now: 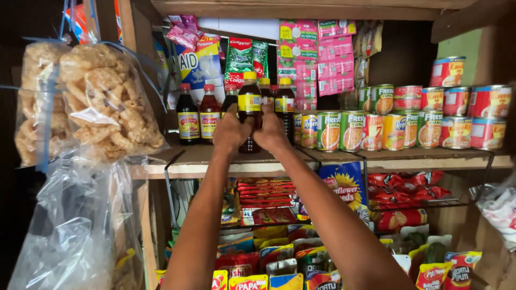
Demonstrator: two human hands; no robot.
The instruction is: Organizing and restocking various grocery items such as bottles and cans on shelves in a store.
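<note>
A wooden shelf (430, 159) with a worn, flat plank edge runs across the view, its front braced by thin wire frames. Left of it hang clear plastic bags (99, 102) stuffed with pale, bubbly, curled crackers, the film crinkled and glossy; more loose plastic sags below them. On the right half of the shelf stand stacked cans (414, 121), short metal cylinders with bright paper labels in green, red and orange, packed touching in rows and two high toward the far end. Under the shelf, soft foil pouches (274, 263) in yellow, red and green crowd together, shiny and creased. Strips of small pink sachets (306, 59) hang above, flat and papery.

Both arms reach up to the shelf's middle. The left hand (230, 131) and right hand (270, 130) are wrapped around a dark bottle (249, 110) from either side, fingers closed on its body. The bottle stands upright at the shelf's front edge, smooth and round, filled with dark liquid, with a yellow cap and yellow label. Just behind and beside it stand similar bottles (198, 115), some with red caps, in a tight row.
</note>
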